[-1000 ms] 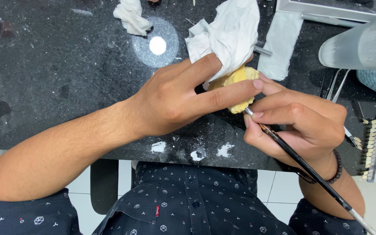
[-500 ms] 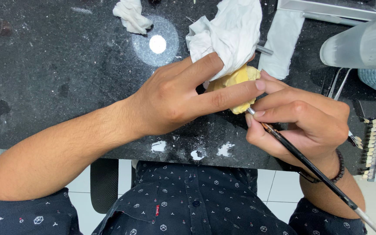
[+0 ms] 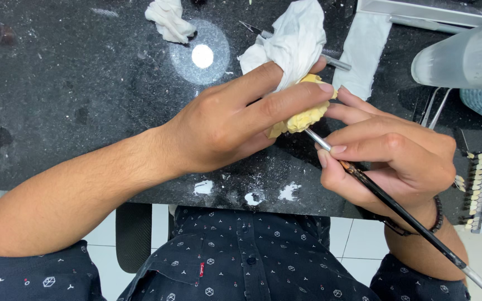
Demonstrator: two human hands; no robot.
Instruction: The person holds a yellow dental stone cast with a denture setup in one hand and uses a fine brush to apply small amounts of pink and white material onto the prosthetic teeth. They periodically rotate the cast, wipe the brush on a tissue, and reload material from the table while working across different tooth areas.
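Head view: left hand (image 3: 224, 125) has its fingers clamped on a yellow lump (image 3: 306, 114), lifted just above the dark surface (image 3: 85, 83), probably to steady it. Right hand (image 3: 397, 161) pinches a thin brush (image 3: 397, 209) pen-style, tip touching the lump. Crumpled tissue (image 3: 294, 39) sits just behind.

The left forearm comes in from the lower left and crosses the near edge of the counter (image 3: 57, 83), wrist straight, back of the hand up. The left hand (image 3: 230, 125) is curled in a grip, its index and middle fingers stretched out to the right, thumb tucked beneath. The right forearm rises from the lower right, wrist bent and ringed by a dark bead band. The right hand (image 3: 391, 161) is closed in a pen-like pinch, thumb and forefinger pressed together, the other fingers extended towards the left fingertips.
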